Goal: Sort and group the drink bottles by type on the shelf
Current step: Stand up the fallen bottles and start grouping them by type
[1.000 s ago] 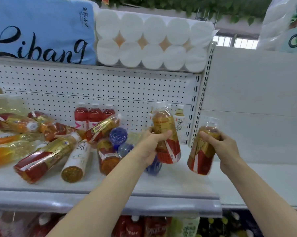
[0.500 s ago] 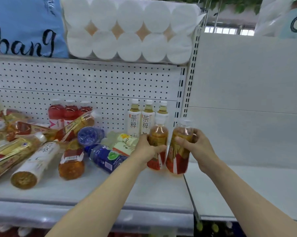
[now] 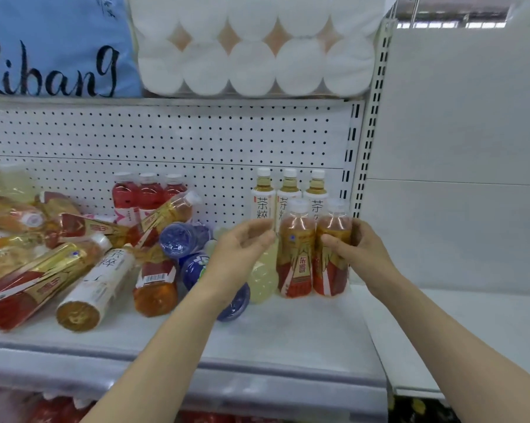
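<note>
Both hands are raised at the right end of the shelf (image 3: 288, 334). My right hand (image 3: 359, 250) grasps the right amber bottle (image 3: 333, 254), fingers curled round its red-and-gold label. My left hand (image 3: 242, 248) is released, fingers loosely curved and holding nothing, just left of the left amber bottle (image 3: 297, 254) and apart from it. The two amber bottles stand upright, side by side and touching, near the shelf's right upright.

Directly behind them, three white-label tea bottles (image 3: 265, 199) stand in a row against the pegboard (image 3: 166, 135). A pale yellow bottle (image 3: 262, 279) sits just left of the amber pair, partly behind my left hand. Two blue bottles (image 3: 181, 239) lie on their sides left of that. Further left, a mixed heap of amber bottles (image 3: 34, 282) and one white-label bottle (image 3: 95, 288) lies flat. Three red bottles (image 3: 147, 193) stand at the back. Toilet rolls (image 3: 254, 47) sit on the shelf above.
</note>
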Demonstrator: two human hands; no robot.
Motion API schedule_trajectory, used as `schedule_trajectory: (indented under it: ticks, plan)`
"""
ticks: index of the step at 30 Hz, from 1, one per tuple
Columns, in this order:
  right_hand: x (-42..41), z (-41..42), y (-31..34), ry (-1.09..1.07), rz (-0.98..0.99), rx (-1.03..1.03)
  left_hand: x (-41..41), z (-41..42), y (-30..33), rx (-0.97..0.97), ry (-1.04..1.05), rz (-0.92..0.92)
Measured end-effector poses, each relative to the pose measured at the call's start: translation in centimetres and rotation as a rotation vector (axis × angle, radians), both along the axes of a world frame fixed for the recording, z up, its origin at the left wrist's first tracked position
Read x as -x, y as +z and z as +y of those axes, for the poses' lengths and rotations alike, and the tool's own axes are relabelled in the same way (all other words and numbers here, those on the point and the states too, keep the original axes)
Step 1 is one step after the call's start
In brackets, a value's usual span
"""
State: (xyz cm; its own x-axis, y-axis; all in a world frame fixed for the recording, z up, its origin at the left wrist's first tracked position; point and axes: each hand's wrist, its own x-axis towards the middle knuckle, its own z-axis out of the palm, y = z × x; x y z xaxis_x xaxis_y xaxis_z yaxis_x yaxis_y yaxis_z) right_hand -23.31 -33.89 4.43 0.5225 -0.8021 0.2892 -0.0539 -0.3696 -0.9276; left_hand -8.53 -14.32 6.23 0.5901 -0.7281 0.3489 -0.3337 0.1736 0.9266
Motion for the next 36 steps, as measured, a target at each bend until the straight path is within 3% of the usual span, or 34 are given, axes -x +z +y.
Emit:
schedule_trajectory:
  ticks: [3,4,6,9,11,14,17,19,22,26,29,31,33,36]
  plan:
    - [0.3,4.1,1.6,-0.416,-0.122,0.295,-1.5,2.5,0.5,0.065,0.032,0.058]
    - [0.1,5.9,2.3,-0.458,-0.191,0.367,-2.7,3.1,0.6,0.065,0.098,0.007]
    - [-1.0,9.1,3.4,-0.326,-0.184,0.421,-6.3,3.8,0.6,0.012,0.307,-0.211]
    - [-4.6,13.4,3.2,0.08,0.252,0.29,-11.8,3.9,0.0,-0.221,0.464,-0.497]
    - [-7.6,15.3,2.1,0.209,0.6,0.198,-13.8,4.2,-1.1,-0.338,0.392,-0.464]
    - [-11.1,17.0,1.2,0.142,0.849,0.231,-15.2,5.0,-2.6,-0.278,0.242,-0.363]
    - [-12.4,18.1,1.9,0.089,0.97,0.18,-16.2,5.4,-2.8,-0.233,0.205,-0.323]
    - [-12.0,18.0,1.8,0.096,0.857,-0.038,-16.5,5.4,-2.6,-0.22,0.191,-0.312]
    - [-10.1,17.4,0.7,0.1,0.492,-0.473,-16.5,5.0,-2.4,-0.249,0.203,-0.321]
    - [-6.5,18.4,-1.0,0.038,0.167,-0.664,-17.5,4.4,-2.8,-0.288,0.279,-0.322]
    - [-4.3,19.2,-1.8,0.117,-0.021,-0.65,-18.2,4.1,-2.7,-0.392,0.25,-0.393]
    - [-3.4,19.5,-1.9,0.134,-0.105,-0.614,-17.9,3.7,-2.5,-0.559,0.18,-0.56]
    - [-2.7,19.5,-1.8,0.157,-0.14,-0.561,-17.2,3.4,-2.4,-0.766,0.078,-0.767]
    - [-2.2,18.9,-1.7,0.161,-0.189,-0.5,-15.6,3.4,-2.2,-0.916,-0.045,-0.843]
